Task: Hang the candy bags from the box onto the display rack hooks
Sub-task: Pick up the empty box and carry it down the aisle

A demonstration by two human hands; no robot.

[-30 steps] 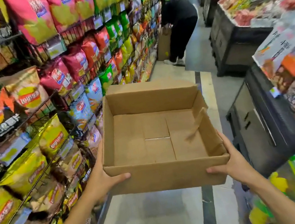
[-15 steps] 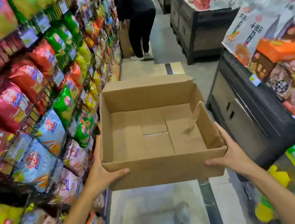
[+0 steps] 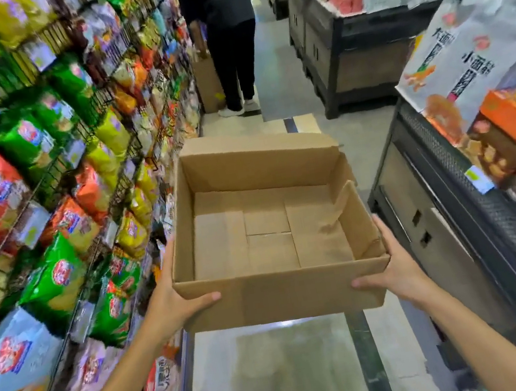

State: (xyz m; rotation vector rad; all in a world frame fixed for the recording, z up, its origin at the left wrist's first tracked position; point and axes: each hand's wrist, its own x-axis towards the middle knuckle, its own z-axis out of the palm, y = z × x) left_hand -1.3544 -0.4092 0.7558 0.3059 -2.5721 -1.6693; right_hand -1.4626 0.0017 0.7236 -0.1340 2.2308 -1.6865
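Observation:
An open brown cardboard box (image 3: 280,297) is carried at waist height in the middle of the aisle; its inside is bare, with no bags in it. My left hand (image 3: 172,303) grips its near left corner, thumb across the front wall. My right hand (image 3: 390,270) grips the near right corner the same way. A wire display rack (image 3: 53,181) packed with colourful snack bags runs along the left side of the aisle, close to the box's left wall.
A person in dark clothes (image 3: 224,30) bends over a brown box on the floor farther down the aisle. Dark display bins (image 3: 453,230) heaped with packaged snacks line the right side. A pale tiled floor (image 3: 280,379) runs between them.
I have walked forward down the aisle with the box; the rack bags slid past on the left and the person ahead looks closer. Both hands keep the same hold.

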